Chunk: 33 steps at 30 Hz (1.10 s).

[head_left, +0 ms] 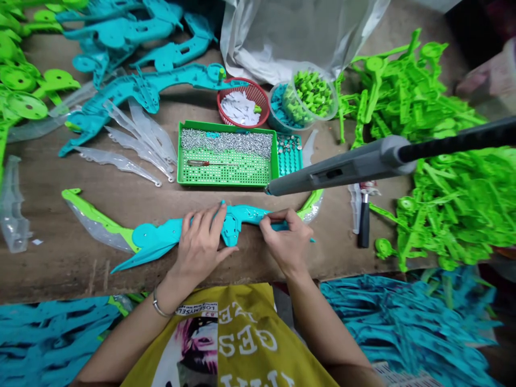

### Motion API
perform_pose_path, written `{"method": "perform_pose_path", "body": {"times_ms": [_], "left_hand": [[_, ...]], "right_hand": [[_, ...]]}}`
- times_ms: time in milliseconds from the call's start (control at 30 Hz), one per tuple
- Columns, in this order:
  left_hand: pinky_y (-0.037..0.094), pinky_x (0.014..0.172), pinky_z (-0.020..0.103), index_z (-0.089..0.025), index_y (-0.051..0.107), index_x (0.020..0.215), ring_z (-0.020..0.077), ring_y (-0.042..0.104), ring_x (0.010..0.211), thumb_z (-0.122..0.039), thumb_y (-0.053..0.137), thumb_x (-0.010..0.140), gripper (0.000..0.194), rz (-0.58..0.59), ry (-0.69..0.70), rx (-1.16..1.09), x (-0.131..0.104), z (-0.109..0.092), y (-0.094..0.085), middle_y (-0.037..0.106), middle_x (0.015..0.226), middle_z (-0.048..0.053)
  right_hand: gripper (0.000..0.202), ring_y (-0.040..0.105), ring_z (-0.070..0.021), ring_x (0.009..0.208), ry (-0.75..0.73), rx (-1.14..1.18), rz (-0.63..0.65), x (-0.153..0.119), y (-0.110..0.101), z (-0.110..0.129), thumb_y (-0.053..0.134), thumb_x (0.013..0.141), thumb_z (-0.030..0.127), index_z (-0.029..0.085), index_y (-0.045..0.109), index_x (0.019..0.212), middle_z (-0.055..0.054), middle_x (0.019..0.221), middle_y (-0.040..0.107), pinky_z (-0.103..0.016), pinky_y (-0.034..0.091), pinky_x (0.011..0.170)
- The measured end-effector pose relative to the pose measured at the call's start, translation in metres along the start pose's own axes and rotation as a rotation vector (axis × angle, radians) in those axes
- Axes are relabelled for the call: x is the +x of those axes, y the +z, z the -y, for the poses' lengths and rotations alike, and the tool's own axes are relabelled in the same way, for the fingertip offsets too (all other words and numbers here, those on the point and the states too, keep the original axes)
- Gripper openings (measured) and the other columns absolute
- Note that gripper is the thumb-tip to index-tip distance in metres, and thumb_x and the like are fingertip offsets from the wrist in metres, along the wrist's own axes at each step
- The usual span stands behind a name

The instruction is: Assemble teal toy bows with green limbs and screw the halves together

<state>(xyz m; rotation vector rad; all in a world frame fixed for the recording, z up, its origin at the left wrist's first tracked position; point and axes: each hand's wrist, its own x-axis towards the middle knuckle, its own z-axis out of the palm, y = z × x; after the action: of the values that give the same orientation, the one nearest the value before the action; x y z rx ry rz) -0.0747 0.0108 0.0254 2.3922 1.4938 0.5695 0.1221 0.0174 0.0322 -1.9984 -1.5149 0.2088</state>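
A blue plastic toy bow (161, 232) lies across the table in front of me, with green limbs (100, 215) and clear plastic strips at both ends. My left hand (199, 239) grips its middle, fingers over the top and thumb at the near edge. On the bow's right part, my right hand (288, 239) has thumb and fingertips pinched together close to the surface; anything between them is hidden. A grey electric screwdriver (342, 166) hangs above the right side, tip pointing left, with neither hand touching it.
Beyond the bow sits a green tray (226, 184) with many screws (226, 142) and a red-handled screwdriver (199, 163). A red basket (244, 122) and tubs of small parts (312, 94) stand behind. Green parts (451, 204) pile up at right, blue bow pieces (116, 40) at back left.
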Motion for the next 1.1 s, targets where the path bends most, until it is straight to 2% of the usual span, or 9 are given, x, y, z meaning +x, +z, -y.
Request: {"method": "perform_pose_path", "body": {"times_ms": [300,433,600,700,800,867,933,1033,1100], "left_hand": [[0.039,0.101,0.047,-0.006,0.045,0.142,0.0331,0.058,0.117,-0.050,0.075,0.079,0.083,0.026,0.002,0.020,0.001,-0.001,-0.003,0.061,0.134,0.021],[0.040,0.099,0.047,-0.006,0.046,0.141,0.0332,0.059,0.114,-0.049,0.074,0.080,0.080,0.008,0.013,0.030,0.001,0.000,-0.002,0.062,0.133,0.020],[0.038,0.101,0.047,-0.007,0.044,0.144,0.0338,0.058,0.116,-0.054,0.069,0.083,0.081,0.005,0.029,0.031,-0.001,0.002,0.000,0.061,0.134,0.020],[0.038,0.101,0.047,-0.005,0.043,0.144,0.0334,0.057,0.116,-0.055,0.068,0.083,0.082,0.007,0.030,0.036,-0.001,0.003,0.000,0.061,0.134,0.021],[0.038,0.101,0.048,-0.005,0.040,0.145,0.0333,0.057,0.115,-0.056,0.069,0.083,0.085,0.021,0.036,0.028,-0.001,0.004,0.000,0.060,0.134,0.021],[0.038,0.101,0.048,-0.006,0.038,0.146,0.0339,0.057,0.116,-0.056,0.068,0.083,0.086,0.037,0.042,0.031,-0.001,0.005,0.000,0.059,0.135,0.021],[0.038,0.100,0.050,-0.007,0.036,0.148,0.0351,0.057,0.116,-0.055,0.066,0.085,0.084,0.051,0.051,0.051,0.000,0.005,0.000,0.059,0.136,0.022],[0.040,0.098,0.049,-0.008,0.036,0.148,0.0361,0.057,0.114,-0.055,0.062,0.087,0.081,0.075,0.072,0.102,0.002,0.003,-0.004,0.059,0.134,0.021],[0.043,0.094,0.048,-0.009,0.035,0.149,0.0358,0.058,0.111,-0.054,0.060,0.088,0.080,0.091,0.080,0.137,0.005,0.001,-0.011,0.061,0.131,0.020]], "right_hand": [[0.010,0.060,-0.0174,0.059,-0.110,-0.050,-0.079,0.001,0.004,-0.004,0.061,0.072,0.017,0.024,0.055,0.066,0.001,0.063,0.066,-0.031,0.048,0.063],[0.011,0.061,-0.0183,0.063,-0.147,-0.060,-0.064,0.000,0.006,-0.006,0.062,0.073,0.017,0.023,0.055,0.068,0.000,0.065,0.066,-0.032,0.048,0.065],[0.013,0.059,-0.0209,0.066,-0.292,-0.161,-0.084,-0.003,0.009,-0.010,0.061,0.076,0.014,0.023,0.055,0.068,-0.001,0.064,0.065,-0.035,0.046,0.069],[0.016,0.057,-0.0215,0.066,-0.370,-0.210,-0.053,-0.004,0.006,-0.010,0.060,0.082,0.014,0.023,0.056,0.069,-0.003,0.065,0.066,-0.035,0.044,0.067],[0.015,0.058,-0.0216,0.067,-0.457,-0.216,0.034,-0.001,-0.001,-0.012,0.059,0.088,0.016,0.022,0.061,0.074,-0.005,0.069,0.068,-0.036,0.044,0.066],[0.011,0.060,-0.0217,0.070,-0.523,-0.163,0.114,0.002,-0.008,-0.017,0.058,0.090,0.017,0.021,0.064,0.081,-0.005,0.073,0.070,-0.036,0.046,0.068],[0.008,0.065,-0.0217,0.078,-0.594,-0.066,0.180,0.004,-0.019,-0.026,0.060,0.091,0.019,0.020,0.066,0.097,-0.006,0.085,0.075,-0.036,0.049,0.076],[0.038,0.067,-0.0248,0.102,-0.683,-0.022,0.220,0.002,-0.040,-0.046,0.067,0.088,0.025,0.020,0.058,0.124,-0.009,0.112,0.074,-0.042,0.048,0.093],[0.050,0.064,-0.0278,0.113,-0.696,-0.089,0.197,0.000,-0.053,-0.059,0.070,0.085,0.028,0.022,0.053,0.132,-0.010,0.122,0.071,-0.047,0.043,0.101]]}}
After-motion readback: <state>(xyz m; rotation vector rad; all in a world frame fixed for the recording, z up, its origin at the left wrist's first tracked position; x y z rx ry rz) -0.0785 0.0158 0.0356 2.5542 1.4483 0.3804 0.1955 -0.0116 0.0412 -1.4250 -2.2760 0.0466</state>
